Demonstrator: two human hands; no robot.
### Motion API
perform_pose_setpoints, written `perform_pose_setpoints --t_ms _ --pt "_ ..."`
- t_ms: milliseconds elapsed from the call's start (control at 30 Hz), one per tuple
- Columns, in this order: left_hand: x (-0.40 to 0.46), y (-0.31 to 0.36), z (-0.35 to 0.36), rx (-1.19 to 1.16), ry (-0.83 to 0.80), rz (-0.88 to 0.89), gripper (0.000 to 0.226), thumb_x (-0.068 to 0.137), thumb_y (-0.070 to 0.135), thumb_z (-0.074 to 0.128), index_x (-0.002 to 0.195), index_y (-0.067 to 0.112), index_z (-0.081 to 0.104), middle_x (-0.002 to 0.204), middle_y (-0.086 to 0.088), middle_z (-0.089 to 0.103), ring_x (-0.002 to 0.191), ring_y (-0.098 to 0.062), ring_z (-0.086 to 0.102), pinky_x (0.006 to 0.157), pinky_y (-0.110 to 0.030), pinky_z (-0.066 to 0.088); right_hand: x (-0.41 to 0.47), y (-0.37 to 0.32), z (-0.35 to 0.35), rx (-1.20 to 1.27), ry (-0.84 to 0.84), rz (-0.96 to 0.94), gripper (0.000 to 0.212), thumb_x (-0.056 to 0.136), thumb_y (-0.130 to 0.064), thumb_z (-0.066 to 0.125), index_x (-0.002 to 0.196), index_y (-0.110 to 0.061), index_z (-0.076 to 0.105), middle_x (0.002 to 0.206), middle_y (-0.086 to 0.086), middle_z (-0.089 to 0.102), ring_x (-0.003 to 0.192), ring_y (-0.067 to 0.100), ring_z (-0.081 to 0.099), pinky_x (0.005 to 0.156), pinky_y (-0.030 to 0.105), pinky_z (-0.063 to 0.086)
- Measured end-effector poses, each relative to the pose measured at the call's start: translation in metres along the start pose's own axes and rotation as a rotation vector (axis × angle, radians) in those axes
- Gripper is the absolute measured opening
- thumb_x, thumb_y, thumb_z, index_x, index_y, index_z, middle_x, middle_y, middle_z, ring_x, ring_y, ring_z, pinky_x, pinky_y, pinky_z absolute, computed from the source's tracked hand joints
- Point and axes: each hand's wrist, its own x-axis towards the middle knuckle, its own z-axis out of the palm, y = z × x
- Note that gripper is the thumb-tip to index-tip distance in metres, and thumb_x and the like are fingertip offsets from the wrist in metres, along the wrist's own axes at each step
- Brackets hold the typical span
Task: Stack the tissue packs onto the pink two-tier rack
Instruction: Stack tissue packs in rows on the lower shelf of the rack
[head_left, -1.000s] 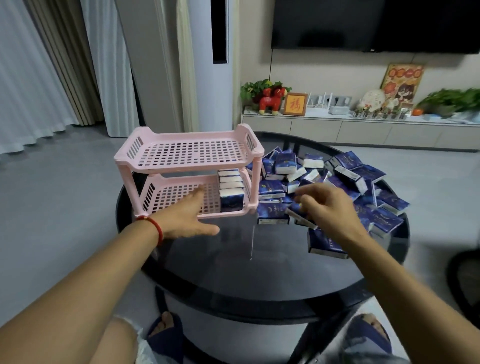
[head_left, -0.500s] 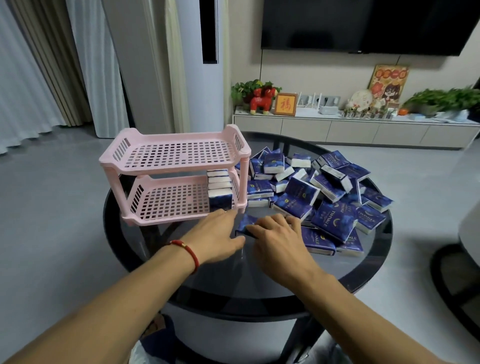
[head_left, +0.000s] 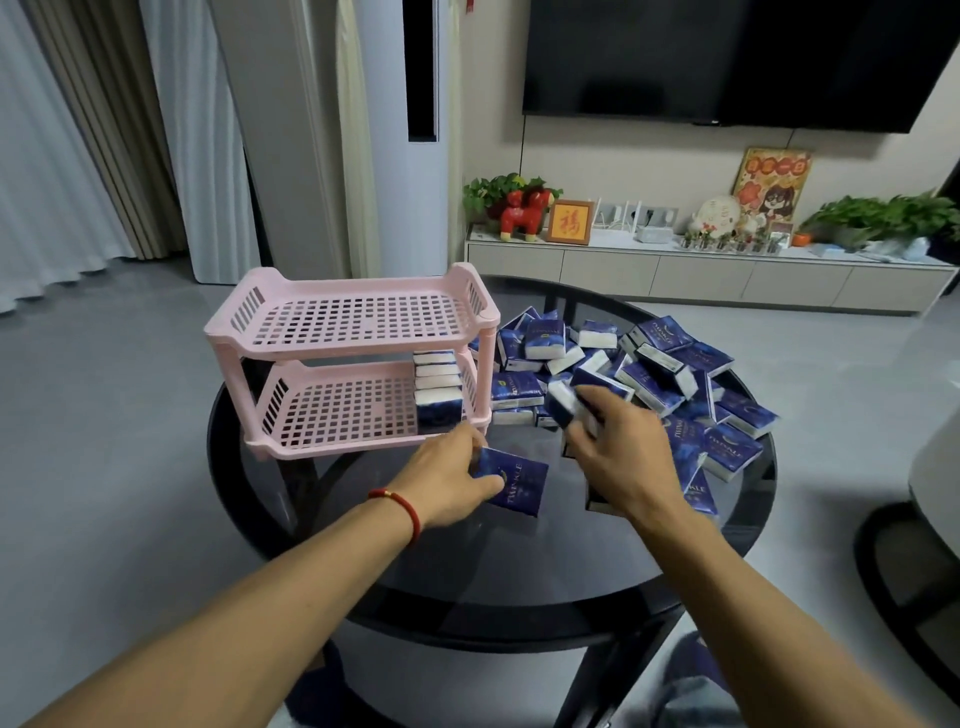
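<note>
**Both hands on tissue packs beside the pink rack**

Both forearms reach forward over the round dark glass bench (head_left: 467, 561). The left hand (head_left: 447, 480), a red cord bracelet (head_left: 402, 506) on its wrist, pinches a blue tissue pack (head_left: 514, 483) between thumb and fingers, just above the glass and just in front of the rack's right front corner. The right hand (head_left: 618, 457) curls its fingers round a second pack (head_left: 569, 402), blurred, at the near edge of the pile.

The pack in the left hand carries pale lettering that looks like "TWINKLE"; the same print shows on several packs in the pile (head_left: 654, 379), which covers the right half of the bench.

The pink two-tier rack (head_left: 353, 317) stands on the left of the bench. Its top tier holds nothing; a short row of packs (head_left: 437, 387) stands on edge at the right end of the lower tier.

Beyond lie a grey floor, curtains (head_left: 78, 135) on the left, a white standing unit (head_left: 415, 130), a low white cabinet (head_left: 701, 270) bearing a red toy horse (head_left: 522, 215), a framed character (head_left: 570, 222) and plants, and a dark television (head_left: 737, 57) on the wall.
</note>
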Motion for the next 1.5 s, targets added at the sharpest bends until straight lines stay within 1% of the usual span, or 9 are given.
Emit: perform_pose_setpoints --t_ms 133,333,533,667,800,933,1067,1267,1500 --pt "0.005 -0.004 -0.006 -0.387 0.113 -0.012 0.027 0.086 0.02 0.079 0.11 0.021 0.066 0.076 0.008 0.058 0.075 -0.011 0.058 0.073 -0.027 0.051 -0.007 -0.016 -0.029 0.901 -0.141 0.425 0.025 0.098 -0.009 0.052 0.087 -0.008 0.074 0.082 0.001 0.077 0.073 0.022 0.069 0.055 0.031 0.057" --pt "-0.001 -0.014 -0.018 -0.699 0.101 0.032 0.028 0.094 0.004 0.069 0.12 0.014 0.074 0.108 -0.006 0.075 0.093 -0.016 0.069 0.094 -0.045 0.059 -0.013 -0.026 -0.035 1.176 -0.406 0.503 0.023 0.101 -0.006 0.046 0.1 -0.001 0.069 0.096 0.013 0.077 0.078 0.024 0.072 0.06 0.03 0.061" --pt "-0.006 -0.016 -0.024 -0.758 0.076 0.05 0.035 0.097 -0.007 0.058 0.119 0.015 0.074 0.116 -0.006 0.076 0.101 -0.014 0.07 0.084 -0.022 0.058 -0.029 -0.04 -0.008 1.037 -0.529 0.339 0.021 0.101 0.002 0.046 0.105 0.002 0.066 0.094 0.016 0.073 0.082 0.024 0.073 0.068 0.032 0.061" --pt "-0.007 -0.017 -0.028 -0.745 0.005 0.036 0.038 0.095 -0.006 0.056 0.12 0.014 0.075 0.109 -0.006 0.078 0.09 -0.014 0.071 0.071 -0.022 0.054 -0.035 -0.036 0.018 0.745 -0.461 0.246 0.012 0.102 -0.013 0.056 0.11 -0.01 0.065 0.092 0.004 0.077 0.081 0.016 0.074 0.068 0.035 0.06" --pt "-0.01 -0.026 -0.03 -0.492 0.013 0.181 0.048 0.086 0.012 0.08 0.132 0.023 0.069 0.125 0.008 0.072 0.11 -0.004 0.068 0.097 -0.024 0.054 -0.037 -0.035 0.03 0.481 -0.432 0.084 0.007 0.098 -0.025 0.062 0.105 -0.021 0.06 0.1 -0.002 0.077 0.081 0.004 0.071 0.073 0.033 0.058" --pt "-0.01 -0.04 -0.037 -0.28 0.049 0.288 0.064 0.08 0.012 0.084 0.134 0.039 0.064 0.132 0.015 0.066 0.118 -0.005 0.064 0.104 -0.036 0.054 -0.04 -0.043 0.023 0.392 -0.421 -0.029 0.022 0.095 -0.029 0.067 0.115 -0.025 0.057 0.111 -0.009 0.073 0.09 0.001 0.069 0.079 0.027 0.057" --pt "-0.014 -0.052 -0.039 -0.221 -0.025 0.297 0.077 0.077 0.013 0.087 0.142 0.04 0.055 0.137 0.016 0.062 0.126 0.0 0.058 0.111 -0.033 0.047 -0.042 -0.047 0.024 0.422 -0.415 -0.121 0.047 0.092 -0.029 0.073 0.134 -0.029 0.053 0.119 -0.014 0.07 0.09 0.002 0.068 0.081 0.023 0.055" --pt "-0.012 -0.064 -0.033 -0.41 -0.069 0.181 0.07 0.069 0.024 0.088 0.132 0.032 0.059 0.13 0.005 0.068 0.118 -0.011 0.067 0.106 -0.043 0.053 -0.034 -0.044 0.032 0.452 -0.431 -0.056 0.038 0.087 -0.034 0.079 0.122 -0.029 0.066 0.107 -0.013 0.073 0.085 0.004 0.07 0.075 0.031 0.061" --pt "-0.014 -0.069 -0.029 -0.47 -0.068 0.188 0.052 0.083 0.003 0.082 0.13 0.013 0.063 0.122 0.0 0.074 0.116 -0.01 0.068 0.105 -0.034 0.053 -0.029 -0.048 0.043 0.507 -0.418 -0.012 0.037 0.084 -0.043 0.08 0.115 -0.028 0.066 0.101 -0.01 0.073 0.083 0.008 0.072 0.074 0.036 0.062"
